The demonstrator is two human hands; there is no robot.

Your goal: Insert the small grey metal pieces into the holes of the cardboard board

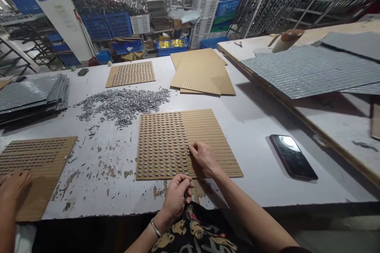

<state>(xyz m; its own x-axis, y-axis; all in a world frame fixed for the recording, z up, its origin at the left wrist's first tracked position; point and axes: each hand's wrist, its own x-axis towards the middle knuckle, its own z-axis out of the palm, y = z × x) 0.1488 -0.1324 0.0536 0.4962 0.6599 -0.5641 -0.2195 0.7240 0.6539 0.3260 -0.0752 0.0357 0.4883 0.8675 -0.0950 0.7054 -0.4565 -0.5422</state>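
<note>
A slotted brown cardboard sheet (213, 134) lies in front of me. Small grey oval pieces (162, 142) sit in neat rows over its left half, while grooves without pieces run across its right half. My right hand (203, 155) pinches at the edge of the filled rows, fingertips against the sheet; what is between them is too small to make out. Near the sheet's front edge, my left hand (177, 194) is closed with fingers curled inward, and its contents are hidden. A loose pile of the same grey pieces (123, 102) spreads behind the sheet, to the left.
At left, another person's hand (14, 182) rests on a partly filled cardboard sheet (50, 174). Another filled sheet (130, 74), stacked plain sheets (202, 69) and dark stacked sheets (32, 93) lie farther back. A phone (292, 156) lies right, near a raised board (261, 81).
</note>
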